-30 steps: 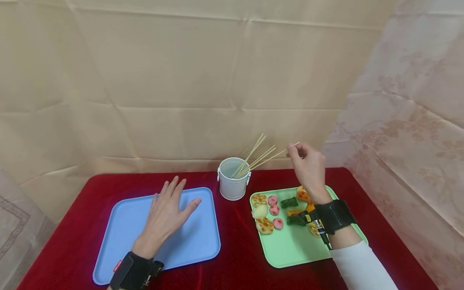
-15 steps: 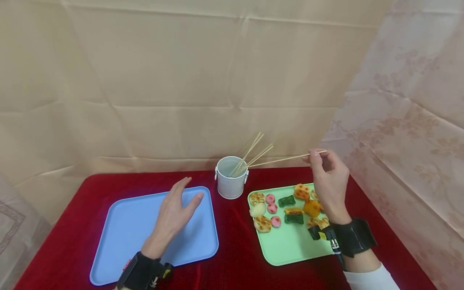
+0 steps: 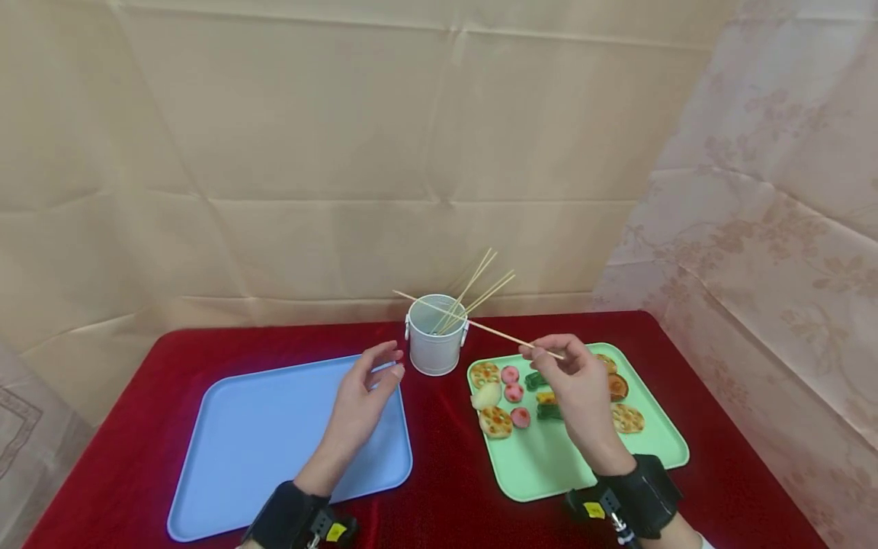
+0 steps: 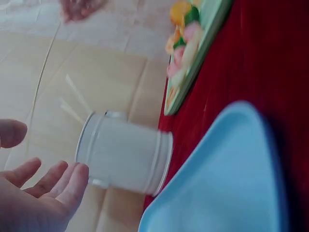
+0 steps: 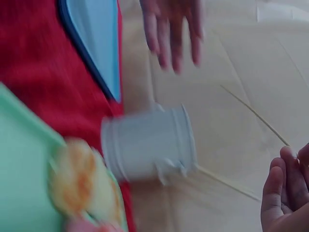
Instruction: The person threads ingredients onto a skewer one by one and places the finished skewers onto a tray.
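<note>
My right hand [image 3: 572, 389] pinches a thin wooden skewer [image 3: 497, 332] near one end, above the green tray [image 3: 535, 473]. The skewer slants up and left, its far tip passing over the white bucket [image 3: 435, 351]. In the right wrist view the same skewer [image 5: 256, 115] runs out from between thumb and fingertips. My left hand [image 3: 360, 404] hovers over the right part of the blue tray [image 3: 274, 450], fingers loosely bent and holding nothing. The left wrist view has that hand [image 4: 43, 198] with thumb and fingers apart, close to the bucket.
Several more skewers [image 3: 483, 286] lean in the bucket. On the green tray lie pink round pieces [image 3: 520, 417], a browned slice [image 3: 495, 422], a pale piece [image 3: 487, 394] and green pieces [image 3: 549, 412]. A red cloth [image 3: 439, 457] covers the table; beige fabric [image 3: 343, 152] hangs behind.
My right hand has drawn the skewer out of the bucket, moving right, then back left and down. My left hand has moved rightward toward the bucket, its fingers bending more.
</note>
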A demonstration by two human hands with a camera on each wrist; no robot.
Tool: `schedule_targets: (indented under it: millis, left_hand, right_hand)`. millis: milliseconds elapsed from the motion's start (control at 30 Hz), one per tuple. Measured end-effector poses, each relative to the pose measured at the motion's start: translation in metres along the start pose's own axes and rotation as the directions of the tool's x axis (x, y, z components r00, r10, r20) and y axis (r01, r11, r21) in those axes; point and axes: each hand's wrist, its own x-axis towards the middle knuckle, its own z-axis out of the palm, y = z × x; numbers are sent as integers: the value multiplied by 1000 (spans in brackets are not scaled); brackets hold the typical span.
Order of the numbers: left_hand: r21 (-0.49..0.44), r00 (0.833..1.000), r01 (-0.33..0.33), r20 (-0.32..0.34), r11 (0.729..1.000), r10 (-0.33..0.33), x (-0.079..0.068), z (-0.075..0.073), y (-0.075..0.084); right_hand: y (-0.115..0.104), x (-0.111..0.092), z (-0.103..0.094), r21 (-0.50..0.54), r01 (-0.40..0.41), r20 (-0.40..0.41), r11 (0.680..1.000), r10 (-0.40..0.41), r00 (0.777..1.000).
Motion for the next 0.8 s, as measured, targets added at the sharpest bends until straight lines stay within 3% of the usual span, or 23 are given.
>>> schedule_targets:
  millis: [133,200,267,367,433,500,633,800]
  left_hand:
    - [-159,996,56,71,986,-45,-2,13,1]
    - [-272,992,90,115,958,-60,-4,19,2]
    - [-410,985,129,156,903,-69,-5,24,2]
    - [-577,975,194,205,794,-89,-5,30,2]
    - [-653,969,228,221,723,-106,-4,34,1]
    - [-690,966,246,228,681,-118,-5,38,0]
    - [-724,965,259,226,639,-135,-6,42,-3]
    - [-727,964,264,190,634,-185,-8,45,-5]
  right_hand:
    - [8,-9,15,84,-137,95,987,129,987]
    - [11,-12,21,114,-222,130,968,207,970]
    - [15,-16,28,159,-286,165,945,261,951]
    - [21,-20,38,248,-368,208,896,322,924]
    - [25,-22,45,304,-402,234,864,341,910]
    - [29,-25,52,341,-443,253,829,373,893]
    - [34,-29,61,372,-486,275,791,406,871]
    - [36,-32,67,366,-490,296,791,400,867]
